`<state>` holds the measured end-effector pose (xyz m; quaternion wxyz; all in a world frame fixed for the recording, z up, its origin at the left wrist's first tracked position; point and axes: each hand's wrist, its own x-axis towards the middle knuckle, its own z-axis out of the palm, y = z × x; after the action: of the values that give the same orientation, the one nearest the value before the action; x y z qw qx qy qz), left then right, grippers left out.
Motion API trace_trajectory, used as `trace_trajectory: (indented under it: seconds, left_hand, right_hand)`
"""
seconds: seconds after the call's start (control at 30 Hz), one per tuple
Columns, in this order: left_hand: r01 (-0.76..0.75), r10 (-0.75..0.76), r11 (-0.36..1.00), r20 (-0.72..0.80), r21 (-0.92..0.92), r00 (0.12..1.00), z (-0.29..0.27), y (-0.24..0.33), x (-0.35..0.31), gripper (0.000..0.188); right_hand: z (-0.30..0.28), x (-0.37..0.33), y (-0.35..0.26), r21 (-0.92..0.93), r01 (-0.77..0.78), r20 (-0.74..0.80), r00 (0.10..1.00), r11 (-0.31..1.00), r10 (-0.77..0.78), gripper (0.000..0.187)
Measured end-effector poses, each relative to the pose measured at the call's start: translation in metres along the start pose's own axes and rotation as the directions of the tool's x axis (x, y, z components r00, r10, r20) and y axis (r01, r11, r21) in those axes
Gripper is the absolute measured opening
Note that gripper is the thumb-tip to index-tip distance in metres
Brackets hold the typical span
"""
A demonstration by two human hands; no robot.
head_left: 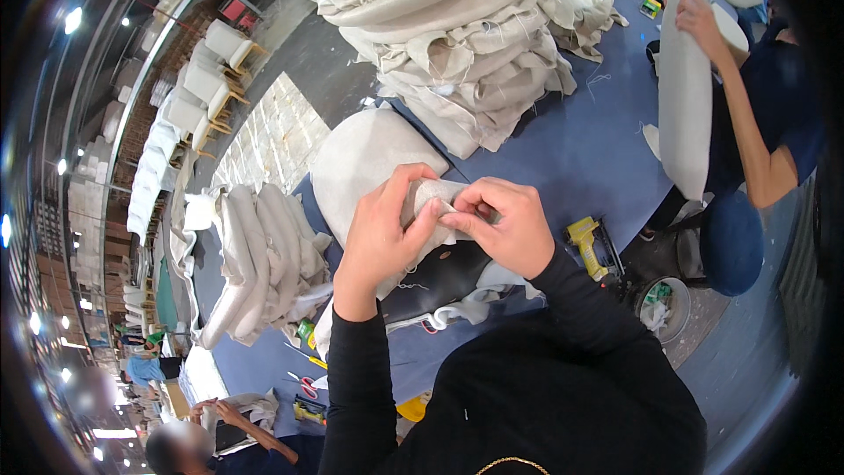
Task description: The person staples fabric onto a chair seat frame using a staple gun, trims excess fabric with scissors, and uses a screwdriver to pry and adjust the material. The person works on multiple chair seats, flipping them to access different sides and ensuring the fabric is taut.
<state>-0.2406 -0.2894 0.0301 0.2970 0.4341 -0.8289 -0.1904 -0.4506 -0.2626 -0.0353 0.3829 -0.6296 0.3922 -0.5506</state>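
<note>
Head view: The left hand (387, 227) clamps the beige fabric (432, 194) between thumb and fingers; the right hand (514, 224) pinches its edge just beside. The fabric lies by the dark panel (440, 280), over the blue table (576, 154). For control, keep both pinches close and tension even.

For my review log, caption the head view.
The wearer's left hand and right hand pinch beige fabric above a blue table, near stacked padded pieces.
</note>
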Motion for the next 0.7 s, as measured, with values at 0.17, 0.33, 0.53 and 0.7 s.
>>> trace_trajectory:
  seconds: [0.17,0.33,0.53,0.7]
  left_hand:
    - [-0.114,0.117,0.993,0.195,-0.025,0.974,-0.012,-0.003,0.027,0.032]
    - [-0.157,0.189,0.974,0.203,-0.161,0.961,0.006,-0.015,0.042,0.03]
    - [0.105,-0.067,0.98,0.218,-0.17,0.974,0.019,0.001,0.043,0.032]
    - [0.032,-0.004,0.986,0.169,-0.162,0.986,0.016,0.003,0.043,0.031]
  right_hand:
    - [-0.011,0.007,0.011,-0.026,0.22,0.015,0.975,0.975,-0.22,0.018]
    - [-0.022,0.011,0.027,-0.027,0.225,0.102,0.97,0.974,-0.221,0.023]
    - [-0.033,0.02,0.066,0.281,0.092,0.117,0.985,0.955,-0.129,0.028]
    - [-0.029,0.023,0.077,0.397,0.014,0.16,0.983,0.918,-0.085,0.03]
